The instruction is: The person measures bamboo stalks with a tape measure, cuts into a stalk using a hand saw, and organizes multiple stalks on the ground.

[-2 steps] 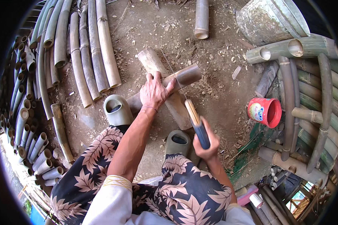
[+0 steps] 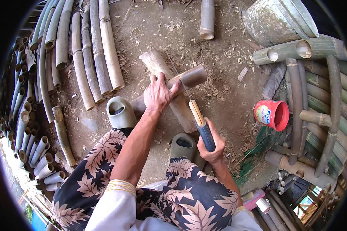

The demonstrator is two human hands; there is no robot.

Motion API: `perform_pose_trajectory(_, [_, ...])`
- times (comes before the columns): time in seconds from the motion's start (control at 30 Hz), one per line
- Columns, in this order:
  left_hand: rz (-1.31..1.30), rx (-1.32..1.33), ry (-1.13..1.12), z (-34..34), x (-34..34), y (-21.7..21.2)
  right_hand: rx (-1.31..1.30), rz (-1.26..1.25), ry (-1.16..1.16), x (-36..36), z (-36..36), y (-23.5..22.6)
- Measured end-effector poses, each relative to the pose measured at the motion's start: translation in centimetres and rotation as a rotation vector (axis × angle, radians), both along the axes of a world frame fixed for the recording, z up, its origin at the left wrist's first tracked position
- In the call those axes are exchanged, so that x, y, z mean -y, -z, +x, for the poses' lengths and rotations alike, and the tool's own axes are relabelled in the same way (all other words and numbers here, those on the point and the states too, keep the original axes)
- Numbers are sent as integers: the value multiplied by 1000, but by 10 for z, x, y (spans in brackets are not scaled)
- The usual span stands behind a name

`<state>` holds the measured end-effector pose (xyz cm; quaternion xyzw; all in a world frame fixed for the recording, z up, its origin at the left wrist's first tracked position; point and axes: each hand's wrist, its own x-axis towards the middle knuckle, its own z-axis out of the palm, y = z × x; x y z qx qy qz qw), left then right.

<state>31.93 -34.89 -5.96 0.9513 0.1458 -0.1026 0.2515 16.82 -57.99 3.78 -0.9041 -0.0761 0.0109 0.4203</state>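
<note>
A thin-bladed hand saw (image 2: 197, 114) lies across a brown bamboo piece (image 2: 195, 76), its blade slanting away from me to the far left. My right hand (image 2: 213, 145) is wrapped round the dark lower part of the saw's handle. With fingers and thumb closed over the bamboo, my left hand (image 2: 157, 93) presses it down just left of the blade. Beneath, a thick wooden log (image 2: 184, 114) crosses under the bamboo on the ground. How deep the blade sits in the bamboo I cannot tell.
My two clog-like shoes flank the work. Long bamboo poles (image 2: 98, 54) and stacked bamboo lie left; another bamboo length (image 2: 207, 19) lies ahead. To the right are a red tub (image 2: 282, 115), a bamboo frame (image 2: 295, 100) and a dirty whitish bucket (image 2: 277, 23). Wood chips litter the dirt floor.
The saw and my right hand have slid slightly away from me and to the left. My left hand and the bamboo piece stay in place.
</note>
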Motion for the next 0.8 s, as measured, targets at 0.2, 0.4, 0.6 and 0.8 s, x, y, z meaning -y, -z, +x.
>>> perform_pose_trajectory(0.2, [2,28,-17,-1,-4,6,-183,-76,48,86,-137,-15])
perform_pose_trajectory(0.4, [19,51,6,-3,1,4,6,25,16,15,-22,10])
perform_pose_trajectory(0.6, [-8,45,-7,3,-3,3,-82,-199,19,23,-40,3])
perform_pose_trajectory(0.8, [14,59,-36,-14,-12,14,-142,19,-42,73,-114,-10])
